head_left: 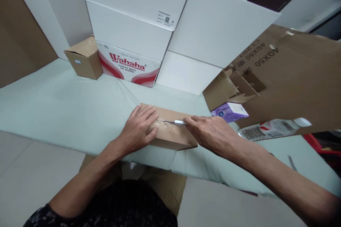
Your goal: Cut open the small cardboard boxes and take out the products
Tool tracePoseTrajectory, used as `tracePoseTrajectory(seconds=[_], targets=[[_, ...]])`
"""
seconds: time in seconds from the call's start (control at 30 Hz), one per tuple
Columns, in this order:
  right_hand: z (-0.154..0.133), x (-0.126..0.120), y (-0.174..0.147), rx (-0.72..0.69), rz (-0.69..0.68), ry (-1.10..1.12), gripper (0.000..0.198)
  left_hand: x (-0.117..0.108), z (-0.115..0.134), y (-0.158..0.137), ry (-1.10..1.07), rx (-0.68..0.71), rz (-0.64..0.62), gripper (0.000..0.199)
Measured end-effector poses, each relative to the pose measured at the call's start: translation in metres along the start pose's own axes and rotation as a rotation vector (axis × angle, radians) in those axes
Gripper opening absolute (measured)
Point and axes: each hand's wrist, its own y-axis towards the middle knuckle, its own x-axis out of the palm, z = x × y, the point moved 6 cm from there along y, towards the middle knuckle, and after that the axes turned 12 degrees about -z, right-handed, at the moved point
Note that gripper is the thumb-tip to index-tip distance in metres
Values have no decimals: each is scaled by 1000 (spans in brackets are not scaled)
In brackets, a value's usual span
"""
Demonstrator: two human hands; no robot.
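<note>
A small brown cardboard box [170,141] lies on the cloth-covered table in front of me, with clear tape along its top seam. My left hand [140,126] grips the box's left end, fingers and thumb pressed on its top. Pinched in my right hand [206,129] is a thin-bladed cutter [180,122], seemingly a box cutter, most of its handle hidden by the fingers. Its blade points left and lies along the taped seam, near my left fingers.
Behind stand white cartons [128,21], a Wahaha carton [130,64] and a small brown box [86,58]. To the right are an open carton [221,90], a purple box [229,112], a plastic bottle [274,128] and a large cardboard sheet [298,81]. The table's front edge [202,173] is near me.
</note>
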Motion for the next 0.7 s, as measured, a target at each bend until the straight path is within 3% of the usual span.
tracePoseTrajectory(seconds=[0.23, 0.7], targets=[[7, -15, -10, 41, 102, -7, 32, 7, -6, 2, -28, 7, 18, 44], [-3, 14, -2, -1, 187, -56, 24, 8, -9, 0, -94, -14, 31, 50]])
